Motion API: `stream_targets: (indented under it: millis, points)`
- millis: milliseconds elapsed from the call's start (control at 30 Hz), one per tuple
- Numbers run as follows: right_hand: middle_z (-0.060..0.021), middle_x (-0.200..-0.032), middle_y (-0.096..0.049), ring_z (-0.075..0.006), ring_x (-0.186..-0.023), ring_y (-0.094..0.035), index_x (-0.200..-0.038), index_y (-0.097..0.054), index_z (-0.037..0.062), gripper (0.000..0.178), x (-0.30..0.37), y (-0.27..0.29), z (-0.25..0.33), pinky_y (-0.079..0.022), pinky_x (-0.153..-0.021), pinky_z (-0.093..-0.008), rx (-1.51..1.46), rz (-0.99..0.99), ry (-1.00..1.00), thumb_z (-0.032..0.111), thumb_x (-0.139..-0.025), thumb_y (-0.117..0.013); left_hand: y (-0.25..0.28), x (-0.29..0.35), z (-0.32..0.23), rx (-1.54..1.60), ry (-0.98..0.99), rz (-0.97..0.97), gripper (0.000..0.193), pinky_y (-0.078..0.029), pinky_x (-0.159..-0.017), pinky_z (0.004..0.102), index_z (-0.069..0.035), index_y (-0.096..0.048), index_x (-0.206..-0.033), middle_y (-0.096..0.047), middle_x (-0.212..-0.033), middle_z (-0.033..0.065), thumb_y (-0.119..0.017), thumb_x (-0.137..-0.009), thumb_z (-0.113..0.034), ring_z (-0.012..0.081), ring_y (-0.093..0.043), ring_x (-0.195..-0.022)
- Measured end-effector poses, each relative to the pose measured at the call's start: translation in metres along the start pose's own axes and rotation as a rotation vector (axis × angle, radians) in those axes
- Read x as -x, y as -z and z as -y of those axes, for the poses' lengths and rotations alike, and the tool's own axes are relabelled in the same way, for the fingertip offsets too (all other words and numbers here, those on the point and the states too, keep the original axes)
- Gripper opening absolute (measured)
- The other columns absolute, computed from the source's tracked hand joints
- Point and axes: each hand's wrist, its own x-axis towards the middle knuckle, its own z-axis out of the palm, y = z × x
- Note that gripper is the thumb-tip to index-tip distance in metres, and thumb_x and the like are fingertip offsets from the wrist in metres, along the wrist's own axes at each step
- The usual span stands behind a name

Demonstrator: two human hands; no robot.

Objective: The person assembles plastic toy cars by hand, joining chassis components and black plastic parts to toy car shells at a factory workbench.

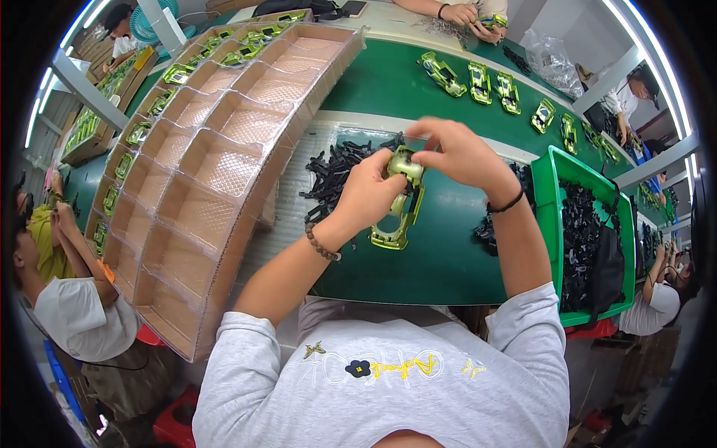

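A bright green toy car body shell (390, 237) is held upright over the green table, its open inner side partly showing. My left hand (367, 193) is closed around its left edge, with the thumb pressed on the inside. At the shell's far end is my right hand (467, 155), its thumb and forefinger curved and apart, the thumb tip at or close to the shell. Nothing shows clearly between those fingers, and the forefinger is slightly blurred. Left of the shell lies a heap of black plastic parts (328, 178); my hands hide some of it.
A compartmented cardboard tray (190, 243) stands at left, green shells along its far side. A green bin (551, 224) of black parts is at right. Several green shells (479, 82) line the table's far side, near another person's hands (478, 19).
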Motion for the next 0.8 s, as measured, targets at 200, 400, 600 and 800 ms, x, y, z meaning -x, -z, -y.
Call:
stream_targets:
  millis: [200, 400, 600, 800]
  points:
    - [-0.0039, -0.085, -0.066, -0.0099, -0.073, -0.061, -0.097, -0.065, -0.0021, 0.019, -0.024, 0.014, -0.048, -0.051, -0.064, -0.0247, -0.339, 0.207, -0.269, 0.008, -0.082, -0.066, 0.007, -0.035, -0.057, -0.812, 0.088, 0.075, 0.047, -0.049, -0.076, 0.0392, 0.004, -0.062, -0.098, -0.065, -0.093, 0.0207, -0.058, -0.080, -0.040, 0.0333, -0.063, -0.085]
    - [-0.0134, -0.093, -0.064, -0.0216, -0.082, -0.064, -0.100, -0.059, -0.0054, 0.021, -0.074, -0.003, -0.102, -0.056, -0.074, -0.0330, -0.968, -0.290, -0.618, 0.001, -0.082, -0.065, 0.102, -0.141, -0.113, -0.885, -0.134, -0.480, 0.041, -0.049, -0.080, 0.0395, -0.003, -0.067, -0.094, -0.067, -0.093, 0.0198, -0.056, -0.076, -0.038, 0.0331, -0.064, -0.090]
    - [-0.0180, -0.100, -0.060, -0.0277, -0.088, -0.062, -0.100, -0.054, -0.0083, 0.021, -0.135, -0.030, -0.155, -0.055, -0.080, -0.0376, -1.395, -0.646, -0.676, -0.008, -0.080, -0.060, 0.276, -0.155, -0.061, -1.340, 0.272, -0.788, 0.057, -0.045, -0.088, 0.0451, -0.008, -0.060, -0.117, -0.059, -0.115, 0.0218, -0.038, -0.087, -0.051, 0.0362, -0.057, -0.103]
    - [-0.0164, -0.100, -0.058, -0.0277, -0.083, -0.063, -0.097, -0.052, -0.0093, 0.023, -0.181, -0.041, -0.164, -0.057, -0.074, -0.0322, -1.414, -0.912, -0.748, -0.007, -0.078, -0.064, 0.308, -0.169, -0.064, -1.056, 0.544, -0.387, 0.071, -0.048, -0.055, 0.0368, -0.017, -0.048, -0.131, -0.063, -0.091, 0.0169, -0.031, -0.086, -0.069, 0.0235, -0.061, -0.065]
